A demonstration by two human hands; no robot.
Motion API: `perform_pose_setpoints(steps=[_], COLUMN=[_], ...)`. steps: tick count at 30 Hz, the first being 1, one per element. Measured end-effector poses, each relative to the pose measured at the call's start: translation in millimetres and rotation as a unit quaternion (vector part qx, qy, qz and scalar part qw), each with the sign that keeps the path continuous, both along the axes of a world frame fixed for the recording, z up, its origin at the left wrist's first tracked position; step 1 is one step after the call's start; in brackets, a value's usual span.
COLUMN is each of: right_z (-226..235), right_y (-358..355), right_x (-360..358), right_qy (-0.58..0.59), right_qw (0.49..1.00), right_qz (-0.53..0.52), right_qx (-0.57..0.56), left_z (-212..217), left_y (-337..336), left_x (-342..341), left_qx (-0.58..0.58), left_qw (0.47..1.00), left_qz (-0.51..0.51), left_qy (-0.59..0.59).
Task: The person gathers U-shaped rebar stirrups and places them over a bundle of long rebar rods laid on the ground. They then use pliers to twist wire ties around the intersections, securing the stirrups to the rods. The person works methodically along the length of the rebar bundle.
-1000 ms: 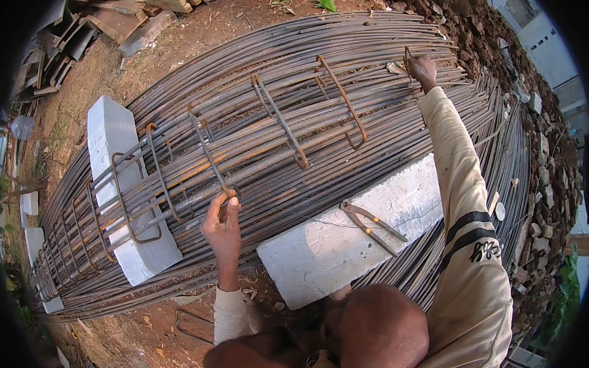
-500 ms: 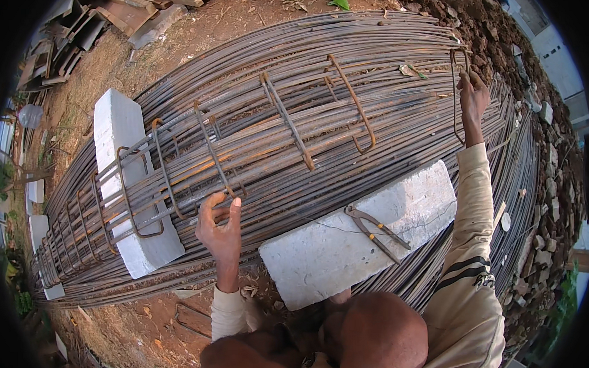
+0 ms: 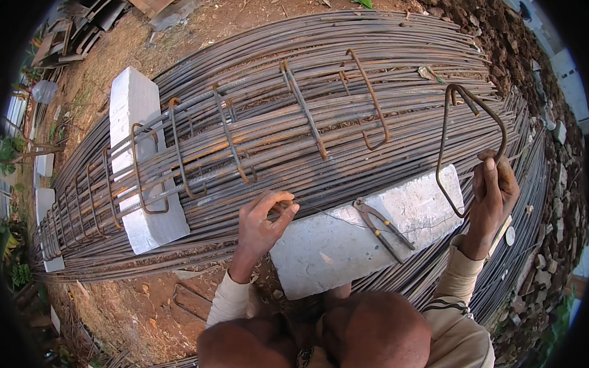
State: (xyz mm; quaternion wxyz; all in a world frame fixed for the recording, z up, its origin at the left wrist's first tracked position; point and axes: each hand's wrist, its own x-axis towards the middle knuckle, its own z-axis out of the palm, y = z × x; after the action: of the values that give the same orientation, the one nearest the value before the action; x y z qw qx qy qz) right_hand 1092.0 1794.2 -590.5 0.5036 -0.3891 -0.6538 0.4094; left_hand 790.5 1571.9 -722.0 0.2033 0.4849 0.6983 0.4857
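The right hand is raised at the right side, forearm coming up from the lower edge in a pale sleeve, wrist bent slightly back. Its fingers are clenched around one side of a bent steel loop, a rusty rectangular ring held upright in the air above the pile of long steel bars. The lower corner of the loop hangs just over the right end of the near concrete block.

The left hand reaches forward from a bent elbow, palm turned down. Its thumb and fingertips pinch together at the near edge of the bar cage, where a thin wire seems to be; what exactly it grips is too small to tell, but the fingers are closed, not spread.

The cage is a bundle of straight bars with several loops already around it, resting across the far concrete block on the left and over the pile. A pair of pincers lies flat on the near block, between the two hands, touched by neither. Bare reddish soil shows below the pile at the lower left
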Motion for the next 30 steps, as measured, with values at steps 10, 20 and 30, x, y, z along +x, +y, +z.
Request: perform_pose_setpoints(steps=[10,20,30], right_z=[-8,-21,10], right_y=[-74,-88,-18], right_x=[-38,-83,-56], right_qy=[-0.088,-0.177,-0.049], right_qw=[0.900,0.843,0.987], right_qz=[0.390,0.489,0.112], right_qx=[-0.173,-0.137,-0.105], left_z=[-44,-120,-115], left_y=[-172,-422,-410], left_x=[-23,10,1], left_qx=[-0.209,-0.315,-0.295], left_qw=[0.962,0.824,0.843], left_qz=[0.147,0.459,0.444], left_qy=[-0.100,-0.104,-0.072])
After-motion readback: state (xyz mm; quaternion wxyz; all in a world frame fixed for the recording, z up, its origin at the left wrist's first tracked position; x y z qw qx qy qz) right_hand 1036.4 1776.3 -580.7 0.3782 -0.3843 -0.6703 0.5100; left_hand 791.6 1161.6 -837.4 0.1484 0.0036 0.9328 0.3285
